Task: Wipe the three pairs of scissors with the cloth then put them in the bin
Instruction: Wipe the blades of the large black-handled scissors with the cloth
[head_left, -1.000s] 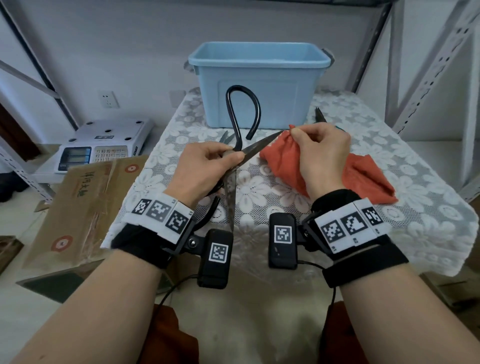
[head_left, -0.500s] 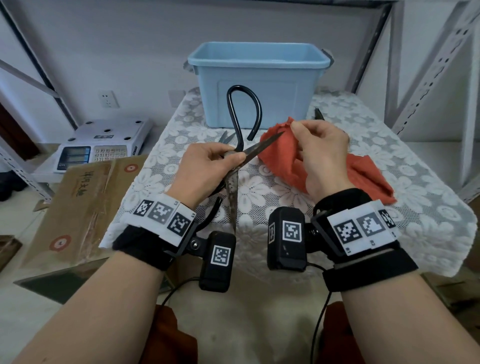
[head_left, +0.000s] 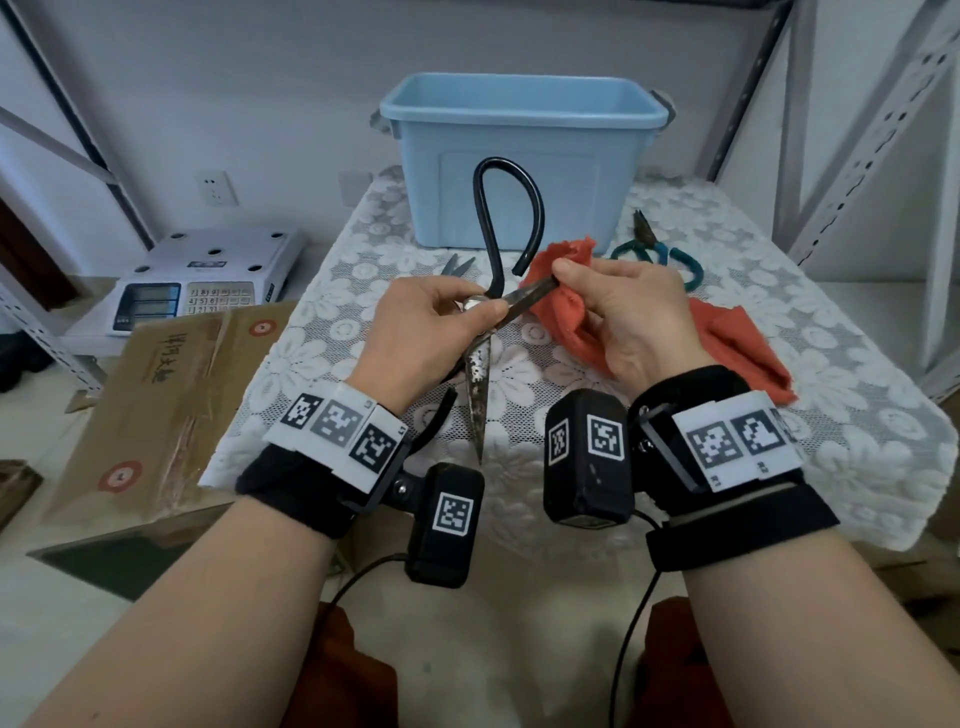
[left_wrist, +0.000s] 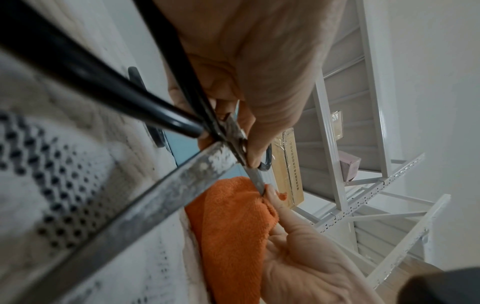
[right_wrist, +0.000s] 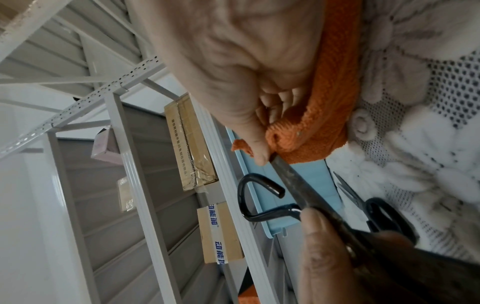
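The left hand (head_left: 431, 322) is gripping the big black-handled scissors (head_left: 488, 291) at the pivot, thumb and fingers curled round the joint, holding them above the table with one handle loop rising toward the bin and the blades spread wide apart. One rusty blade is pointing down toward the person, the other is reaching to the right into the orange cloth (head_left: 727, 338). The right hand (head_left: 623, 317) is pinching a fold of that cloth round the outer end of this blade, thumb on top and fingers curled beneath, while the rest of the cloth is trailing onto the table to the right. Three pairs of scissors are showing: the one being held, a pair with teal handles (head_left: 660, 252) lying just in front of the bin's right corner, and a third pair (head_left: 457, 265) lying behind the left hand, with only its blade tips showing in the head view. One light blue bin (head_left: 524, 156) is standing at the far edge of the table (head_left: 857, 415), which is wearing a white lace cover with a flower pattern. To the left, lower down, a weighing scale (head_left: 202, 280) and a flattened cardboard box (head_left: 171, 395) are lying. Grey metal shelving (head_left: 872, 130) is standing on the right against a pale wall, and the wrist views are showing taped cartons on shelves.
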